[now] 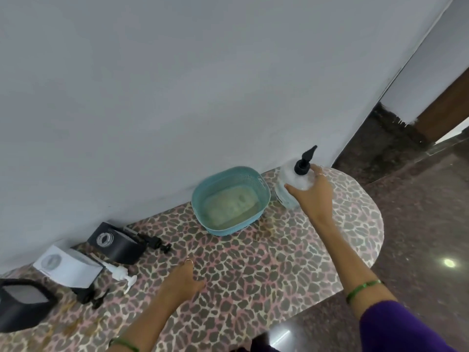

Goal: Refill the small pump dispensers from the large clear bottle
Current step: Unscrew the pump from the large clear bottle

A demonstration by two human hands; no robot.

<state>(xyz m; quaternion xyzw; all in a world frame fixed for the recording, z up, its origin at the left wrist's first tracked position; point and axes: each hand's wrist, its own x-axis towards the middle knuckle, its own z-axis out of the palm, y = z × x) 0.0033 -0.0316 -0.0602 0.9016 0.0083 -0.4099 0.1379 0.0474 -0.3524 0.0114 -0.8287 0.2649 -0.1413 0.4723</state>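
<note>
**Big clear bottle getting grabbed at the far end of the table**

So the large clear bottle [291, 184] is standing upright at the far right end of the leopard-print table [253, 262], right up near the white wall [177, 85]. It's looking see-through and kind of frosty, with a black pump head [305, 160] sticking up on top, nozzle pointing up and to the right. The person's right hand [311, 191] is wrapping around its upper part, thumb on the near side and fingers curling over the far shoulder just under the pump. There's a green bangle [363, 288] sitting on that wrist and a purple sleeve [401, 329] below it.

The left hand [181, 283] is resting on the tabletop near the middle, fingers loosely bent and holding nothing, with a ring showing on one finger.

Just left of the bottle, a teal basket [228, 201] is sitting against the wall, almost touching it. Its inside is looking pale and blurry, can't tell what's in there.

Further left along the wall, the small dispensers are lying around: a black dispenser [115, 242] on its side with a black pump [154, 243] lying beside it, a white dispenser [68, 265] with a white pump [121, 274] next to it, and another black container [22, 303] standing open at the left edge, with one more black pump [94, 297] lying beside it. All of these are well apart from the bottle, with the basket sitting in between.
</note>
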